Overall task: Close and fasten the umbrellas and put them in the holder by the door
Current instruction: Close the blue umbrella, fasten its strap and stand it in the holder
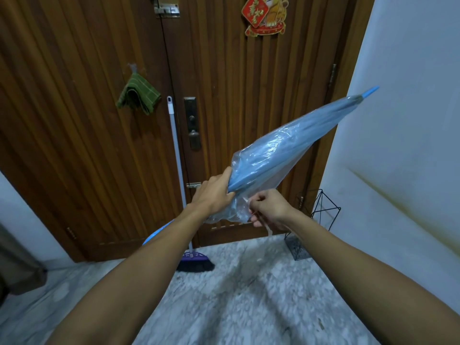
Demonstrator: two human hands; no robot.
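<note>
Between the 2 hands, the umbrella [286, 150] is slanting up to the far right, tip toward the white wall [410, 120]. The left hand [214, 192] is gripping the gathered canopy near its lower end, fingers curled round the folds. The right hand [270, 209] is pinching the thin strap [267, 226], whose loose end is dangling below it. To fasten well, the left hand should probably be keeping the folds tight while the right is drawing the strap snugly round them; loose plastic bunching under the hands may be slipping out. The wire holder [321, 210] is standing on the floor [236, 295] at the right, beside the door [99, 120], well apart from the umbrella. A broom [178, 170] is leaning on the door at centre, a green cloth [138, 94] hanging left of it. Nothing is blocking the path to the holder.
</note>
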